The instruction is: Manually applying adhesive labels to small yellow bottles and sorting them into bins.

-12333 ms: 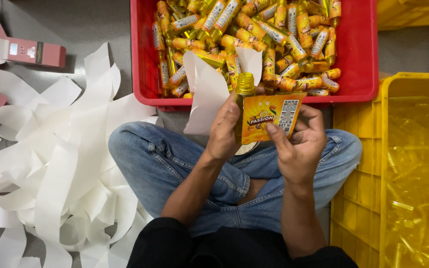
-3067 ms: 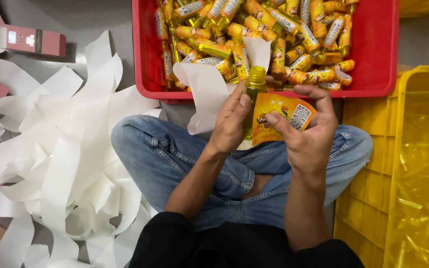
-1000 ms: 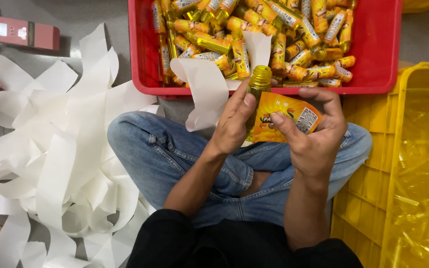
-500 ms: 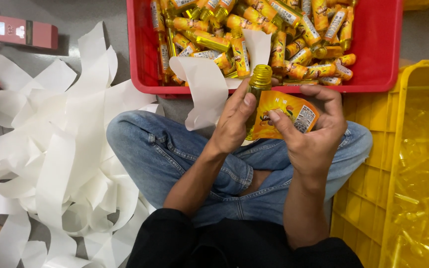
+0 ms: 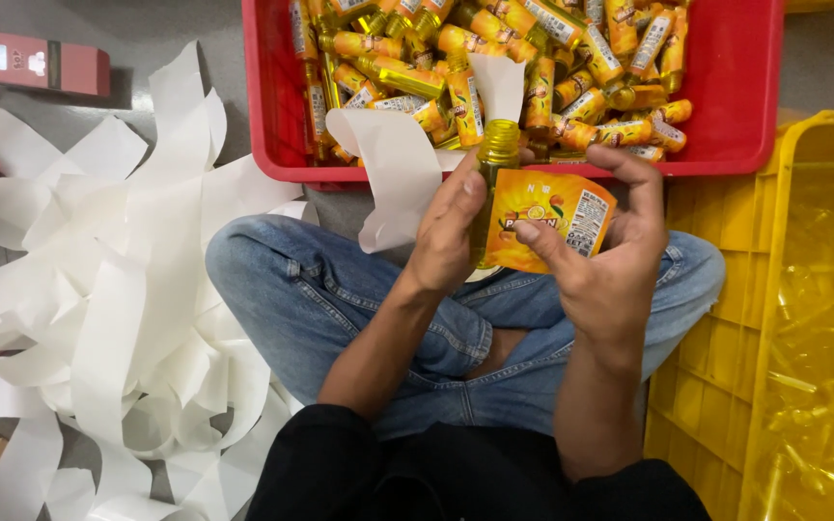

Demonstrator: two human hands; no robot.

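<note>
Small yellow bottle (image 5: 494, 183): upright, just in front of red crate (image 5: 745, 96), above seated person's lap.
Left hand (image 5: 448, 232): closed round bottle's side.
Right hand (image 5: 610, 251): fingers pinching orange label (image 5: 547, 217) against bottle.
White backing strip (image 5: 393, 174): curls left of bottle.
Red crate: full of labelled bottles.
Yellow crate (image 5: 813, 318): right of red crate.
Waste paper strips (image 5: 98, 309): floor, left of red crate.

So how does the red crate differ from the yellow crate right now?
The red crate sits in front of the person, beyond the knees; the yellow crate stands at their right side. The red crate holds small bottles with orange labels; the yellow crate's contents look like plain bottles without labels, though they are too blurred to be sure. Both are plastic crates, open on top.
</note>
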